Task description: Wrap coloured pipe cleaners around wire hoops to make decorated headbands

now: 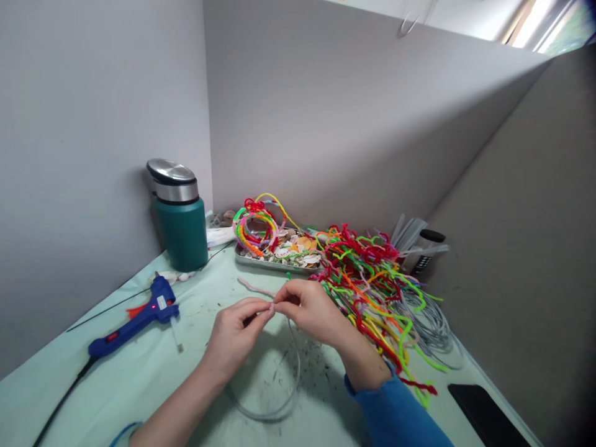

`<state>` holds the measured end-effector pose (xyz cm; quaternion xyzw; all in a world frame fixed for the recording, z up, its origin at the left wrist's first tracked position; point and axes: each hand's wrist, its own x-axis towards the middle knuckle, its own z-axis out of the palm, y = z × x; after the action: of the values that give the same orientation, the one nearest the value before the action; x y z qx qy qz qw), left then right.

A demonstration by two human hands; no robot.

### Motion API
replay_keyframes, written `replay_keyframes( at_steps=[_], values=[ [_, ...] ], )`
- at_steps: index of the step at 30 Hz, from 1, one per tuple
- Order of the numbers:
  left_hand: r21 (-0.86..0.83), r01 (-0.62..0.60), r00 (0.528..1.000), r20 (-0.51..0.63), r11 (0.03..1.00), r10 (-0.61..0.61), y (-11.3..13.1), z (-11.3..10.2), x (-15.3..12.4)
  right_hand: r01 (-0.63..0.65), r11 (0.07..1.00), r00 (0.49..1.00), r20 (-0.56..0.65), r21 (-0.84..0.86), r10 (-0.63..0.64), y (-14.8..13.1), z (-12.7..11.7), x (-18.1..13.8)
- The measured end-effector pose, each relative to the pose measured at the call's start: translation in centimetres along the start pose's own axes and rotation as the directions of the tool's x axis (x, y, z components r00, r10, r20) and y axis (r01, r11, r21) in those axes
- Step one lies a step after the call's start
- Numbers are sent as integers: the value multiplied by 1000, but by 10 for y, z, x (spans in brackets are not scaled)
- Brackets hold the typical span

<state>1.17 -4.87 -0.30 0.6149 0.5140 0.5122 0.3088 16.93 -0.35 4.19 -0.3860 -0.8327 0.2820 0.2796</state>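
My left hand (235, 335) and my right hand (310, 310) meet over the pale green table (139, 379), fingertips pinched together. Between them they grip a pale pink pipe cleaner (255, 288) that trails off to the back left, and a short green tip (288, 275) sticks up above my right fingers. A thin grey wire hoop (279, 397) hangs down from the pinch and curves over the table below my hands. My right forearm wears a blue sleeve (395, 416).
A blue glue gun (139, 320) lies at left, its cord running off the front edge. A teal flask (179, 217) stands in the corner. A metal tray (274, 261) holds shells and colourful rings. Loose pipe cleaners (372, 279) pile at right, beside grey wire coils (431, 326) and a black phone (487, 416).
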Motion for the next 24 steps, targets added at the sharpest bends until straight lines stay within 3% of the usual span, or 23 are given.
replay_keyframes(
  at_steps=[10, 16, 21, 24],
  values=[
    [-20, 183, 971, -150, 983, -184, 4, -7, 4, -43, 992, 999, -24, 116, 46, -4, 3, 2],
    [-195, 264, 950, -118, 945, -289, 5, -10, 6, -94, 979, 995, -16, 182, 98, 2, 1, 2],
    [-285, 320, 937, -46, 904, -347, 4, -9, 7, -13, 999, 983, 183, -43, 21, 5, 0, -1],
    [-264, 349, 932, -8, 899, -363, 1, -8, 7, 49, 963, 993, 117, -266, -19, 8, -1, 0]
  ],
)
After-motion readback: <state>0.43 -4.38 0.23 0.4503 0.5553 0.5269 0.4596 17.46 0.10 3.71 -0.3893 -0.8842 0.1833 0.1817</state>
